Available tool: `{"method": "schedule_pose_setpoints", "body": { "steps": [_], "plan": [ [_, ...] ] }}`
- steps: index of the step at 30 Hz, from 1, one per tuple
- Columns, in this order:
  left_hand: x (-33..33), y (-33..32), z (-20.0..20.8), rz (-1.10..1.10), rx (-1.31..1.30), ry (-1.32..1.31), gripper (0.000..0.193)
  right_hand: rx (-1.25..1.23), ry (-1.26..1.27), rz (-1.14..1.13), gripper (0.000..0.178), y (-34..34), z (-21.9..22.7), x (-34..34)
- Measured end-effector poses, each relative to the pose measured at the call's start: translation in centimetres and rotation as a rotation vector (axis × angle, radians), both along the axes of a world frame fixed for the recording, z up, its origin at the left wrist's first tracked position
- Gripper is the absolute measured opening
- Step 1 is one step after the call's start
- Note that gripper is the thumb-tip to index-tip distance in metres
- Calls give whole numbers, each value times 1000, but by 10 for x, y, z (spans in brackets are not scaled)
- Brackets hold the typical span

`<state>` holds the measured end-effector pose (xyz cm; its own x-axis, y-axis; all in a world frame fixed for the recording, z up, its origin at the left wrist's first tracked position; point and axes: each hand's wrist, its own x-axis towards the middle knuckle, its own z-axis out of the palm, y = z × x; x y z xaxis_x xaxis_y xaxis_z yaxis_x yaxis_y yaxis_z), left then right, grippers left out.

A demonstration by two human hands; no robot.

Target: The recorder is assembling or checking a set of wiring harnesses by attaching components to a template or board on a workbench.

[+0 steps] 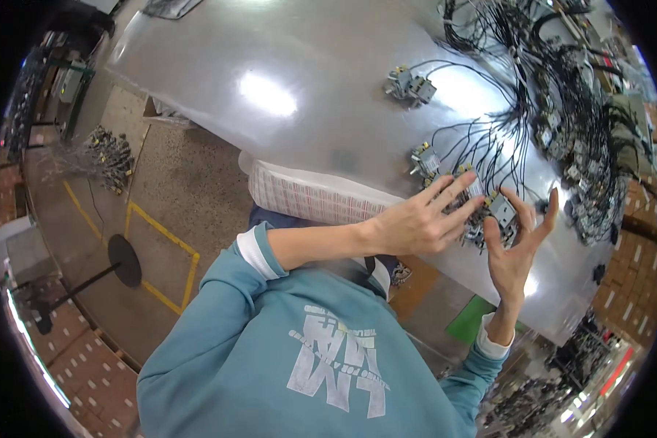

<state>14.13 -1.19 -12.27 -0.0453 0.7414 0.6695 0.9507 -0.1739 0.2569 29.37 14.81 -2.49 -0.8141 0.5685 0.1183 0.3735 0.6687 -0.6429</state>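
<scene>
My left hand (425,220) reaches over the near edge of a metal table, fingers stretched out and slightly spread. Its fingertips lie over a cluster of small grey metal parts with black wires (474,235). My right hand (515,255) is at the right of that cluster, thumb and fingers spread apart. Between its thumb and fingers sits a boxy silver part with holes and a yellow bit (501,209); neither hand visibly grips it. Another wired part (425,158) lies just beyond my left fingers. Some of the cluster is hidden by my hands.
A wired pair of parts (410,86) lies farther off on the shiny table (328,66). A large tangle of black cables (518,80) covers the right side. A padded, patterned roll (314,195) lines the near edge. Stacked cartons (628,292) stand at right.
</scene>
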Motion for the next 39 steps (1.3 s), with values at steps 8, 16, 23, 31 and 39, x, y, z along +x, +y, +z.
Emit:
{"method": "schedule_pose_setpoints", "body": {
  "steps": [8,16,23,31,39],
  "plan": [
    [0,3,-1,-7,-10,-20,36,-330,267,-72,65,25,1,14],
    [1,5,-6,8,26,-6,30,-275,36,37,12,40,19,7],
    [-1,5,-8,56,60,68,27,-150,-141,89,17,42,30,-6],
    [1,3,-4,18,26,-7,20,-139,-192,121,17,43,34,-14],
    [-6,3,1,36,40,93,26,-173,-160,162,12,49,24,-11]
  ]
}}
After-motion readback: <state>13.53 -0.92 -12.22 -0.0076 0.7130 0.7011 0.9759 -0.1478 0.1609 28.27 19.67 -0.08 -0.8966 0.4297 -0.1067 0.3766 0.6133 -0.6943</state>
